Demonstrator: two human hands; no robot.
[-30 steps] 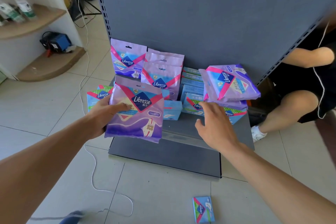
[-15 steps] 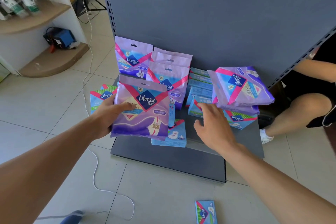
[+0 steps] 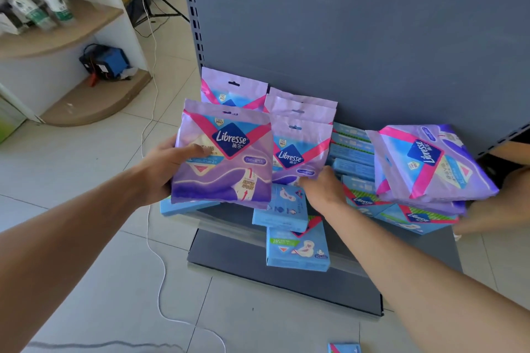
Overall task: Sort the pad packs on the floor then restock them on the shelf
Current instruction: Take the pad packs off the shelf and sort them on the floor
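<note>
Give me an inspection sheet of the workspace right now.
Surface: grey shelf base on tiled floor.
Job's things: purple packs upright against back panel; purple stack lying on blue boxes.
Clutter: one blue box on the floor.
Hands: left hand holds a purple pack; right hand reaches the standing packs, grip unclear.
Cables: white cable across tiles.
Surroundings: wooden corner shelf with bottles; second person at right.

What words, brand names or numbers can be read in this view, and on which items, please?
"Libresse": purple pack in the left hand
"Libresse": purple pack standing behind the right hand
"Libresse": tilted purple pack atop the right pile
"285": blue box on the shelf base
Smaller print is too blurred to read.
</note>
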